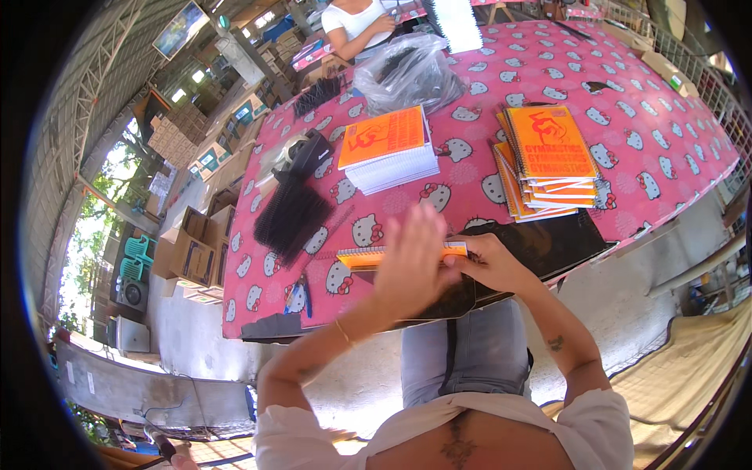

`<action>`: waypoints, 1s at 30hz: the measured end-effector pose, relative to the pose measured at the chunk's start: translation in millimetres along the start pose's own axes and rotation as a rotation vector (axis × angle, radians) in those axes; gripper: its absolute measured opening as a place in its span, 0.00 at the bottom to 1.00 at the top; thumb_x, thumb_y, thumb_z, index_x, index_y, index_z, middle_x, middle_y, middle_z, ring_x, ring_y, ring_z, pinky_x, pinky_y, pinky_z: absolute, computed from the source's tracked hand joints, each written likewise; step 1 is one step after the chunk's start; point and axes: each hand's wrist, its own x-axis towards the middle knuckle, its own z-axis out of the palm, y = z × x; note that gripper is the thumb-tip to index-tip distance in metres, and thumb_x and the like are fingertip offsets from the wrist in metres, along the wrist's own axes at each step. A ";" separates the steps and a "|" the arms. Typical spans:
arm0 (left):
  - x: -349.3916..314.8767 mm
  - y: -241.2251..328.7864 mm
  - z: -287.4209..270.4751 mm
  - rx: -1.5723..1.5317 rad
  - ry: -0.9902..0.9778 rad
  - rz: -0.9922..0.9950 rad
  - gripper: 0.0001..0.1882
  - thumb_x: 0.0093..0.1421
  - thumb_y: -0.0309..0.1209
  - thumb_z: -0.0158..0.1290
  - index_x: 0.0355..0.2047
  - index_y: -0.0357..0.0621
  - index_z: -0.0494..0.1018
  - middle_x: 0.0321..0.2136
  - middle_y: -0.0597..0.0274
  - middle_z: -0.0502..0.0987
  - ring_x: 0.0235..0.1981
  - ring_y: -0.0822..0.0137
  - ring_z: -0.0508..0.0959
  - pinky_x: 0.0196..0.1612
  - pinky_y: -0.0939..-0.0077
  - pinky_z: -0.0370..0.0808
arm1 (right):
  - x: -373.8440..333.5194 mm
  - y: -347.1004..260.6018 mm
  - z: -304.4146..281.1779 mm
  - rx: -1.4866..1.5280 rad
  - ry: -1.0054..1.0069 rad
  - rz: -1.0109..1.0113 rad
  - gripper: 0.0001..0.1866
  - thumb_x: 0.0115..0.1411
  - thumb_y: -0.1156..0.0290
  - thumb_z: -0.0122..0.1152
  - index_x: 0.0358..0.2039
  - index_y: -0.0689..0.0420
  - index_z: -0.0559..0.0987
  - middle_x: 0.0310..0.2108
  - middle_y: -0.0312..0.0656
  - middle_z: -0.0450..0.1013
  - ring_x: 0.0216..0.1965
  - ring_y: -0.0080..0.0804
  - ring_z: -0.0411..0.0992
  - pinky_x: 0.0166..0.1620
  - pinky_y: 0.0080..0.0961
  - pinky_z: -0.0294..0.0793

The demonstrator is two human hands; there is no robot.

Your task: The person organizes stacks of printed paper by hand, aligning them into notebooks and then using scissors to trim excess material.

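Low in the centre of my view, the right hand (492,265) grips one end of an orange notebook (360,258), which I see nearly edge-on, above the table's front edge. The left hand (411,262), blurred, is before it with fingers stretched out, unclenched; I cannot tell whether its palm touches. A black sheet (548,241) lies beside them. Left of centre I see black binding coils (291,221), then a tape dispenser (309,155). Notebook stacks sit at upper centre (395,164) and right of centre (550,145). Beyond, near the top, are a clear plastic bag (407,78) and another person (359,27).
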 end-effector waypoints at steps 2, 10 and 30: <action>-1.2 0.6 4.1 -0.043 -0.038 0.075 0.48 0.60 0.60 0.52 0.66 0.30 0.60 0.68 0.39 0.59 0.70 0.43 0.59 0.69 0.41 0.52 | -0.9 2.2 10.7 0.019 0.072 -0.105 0.14 0.62 0.71 0.64 0.48 0.59 0.80 0.26 0.49 0.74 0.24 0.35 0.71 0.31 0.30 0.70; -10.9 9.6 6.9 -0.373 0.243 0.018 0.39 0.68 0.51 0.47 0.66 0.29 0.58 0.66 0.38 0.62 0.69 0.43 0.61 0.70 0.41 0.48 | -0.8 -12.3 0.1 -0.071 0.063 -0.007 0.13 0.62 0.69 0.65 0.45 0.61 0.81 0.26 0.52 0.74 0.25 0.38 0.73 0.32 0.30 0.71; 13.9 -25.5 -20.0 -0.525 0.391 -0.048 0.10 0.59 0.29 0.61 0.39 0.40 0.76 0.30 0.54 0.78 0.31 0.51 0.79 0.38 0.60 0.73 | 7.1 -31.8 -3.8 -0.274 0.326 -0.149 0.12 0.51 0.79 0.67 0.35 0.60 0.74 0.31 0.43 0.73 0.27 0.35 0.73 0.33 0.27 0.73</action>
